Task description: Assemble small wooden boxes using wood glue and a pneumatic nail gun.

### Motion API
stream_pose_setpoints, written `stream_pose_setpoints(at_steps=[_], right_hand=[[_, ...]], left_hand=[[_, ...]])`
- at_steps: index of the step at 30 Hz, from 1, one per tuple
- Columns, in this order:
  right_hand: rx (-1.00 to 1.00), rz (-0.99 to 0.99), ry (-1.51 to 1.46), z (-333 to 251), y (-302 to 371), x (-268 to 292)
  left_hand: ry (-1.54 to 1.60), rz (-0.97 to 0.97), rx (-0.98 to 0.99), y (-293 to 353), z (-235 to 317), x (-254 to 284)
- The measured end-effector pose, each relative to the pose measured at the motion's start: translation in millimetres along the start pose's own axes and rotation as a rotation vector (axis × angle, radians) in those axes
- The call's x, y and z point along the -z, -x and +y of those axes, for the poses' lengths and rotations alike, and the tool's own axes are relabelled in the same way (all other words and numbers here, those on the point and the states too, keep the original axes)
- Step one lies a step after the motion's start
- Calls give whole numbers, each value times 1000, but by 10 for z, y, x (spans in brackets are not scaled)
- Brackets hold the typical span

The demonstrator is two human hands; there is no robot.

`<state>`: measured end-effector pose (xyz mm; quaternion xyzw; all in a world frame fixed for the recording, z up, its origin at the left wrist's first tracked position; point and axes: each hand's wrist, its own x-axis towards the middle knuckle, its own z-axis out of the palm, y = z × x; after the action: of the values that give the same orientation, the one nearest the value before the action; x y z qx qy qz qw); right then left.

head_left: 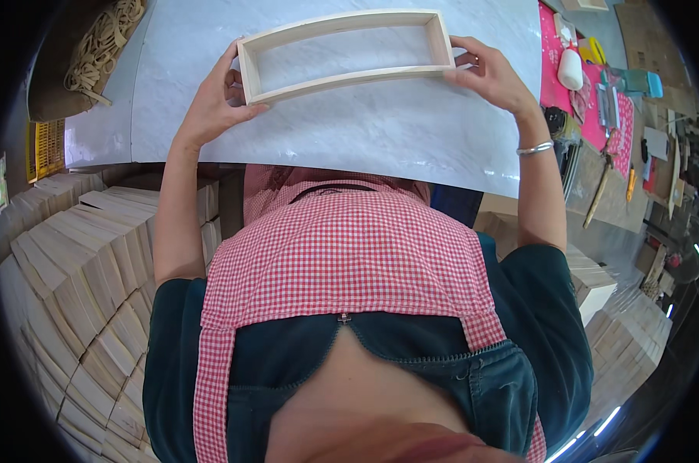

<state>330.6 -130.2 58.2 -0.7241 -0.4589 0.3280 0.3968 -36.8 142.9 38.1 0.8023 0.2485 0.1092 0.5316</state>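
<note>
A long, narrow frame of pale wood, open through its middle, is held between my two hands over the marble-patterned tabletop. My left hand grips its left end, the thumb along the near corner and the fingers curled behind the short side. At the right end, my right hand holds the other short side, thumb at the near corner and fingers bent against the outside. The frame tilts slightly, its right end farther from me than its left. Through it the bare tabletop shows.
A box with wooden loops stands at the far left, above a yellow crate. Stacked wooden boards fill the left side. To the right lie a white glue bottle, yellow tape, a hammer and an orange cutter.
</note>
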Motion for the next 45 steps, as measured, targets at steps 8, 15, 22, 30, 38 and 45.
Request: stream_pose_setpoints(at_steps=[8, 15, 22, 30, 38, 45], right_hand=[[143, -164, 173, -25, -118, 42], [183, -198, 100, 48, -163, 27], [90, -219, -33, -18, -192, 151], [-54, -248, -297, -188, -136, 297], [-111, -206, -339, -155, -57, 301], [113, 25, 60, -357, 214, 215]], left_hand=[[75, -35, 17, 33, -36, 38], [21, -38, -12, -112, -91, 96], [237, -181, 78, -269, -144, 385], [401, -199, 218, -293, 80, 540], [492, -244, 301, -410, 36, 480], [-132, -71, -135, -238, 286, 282]])
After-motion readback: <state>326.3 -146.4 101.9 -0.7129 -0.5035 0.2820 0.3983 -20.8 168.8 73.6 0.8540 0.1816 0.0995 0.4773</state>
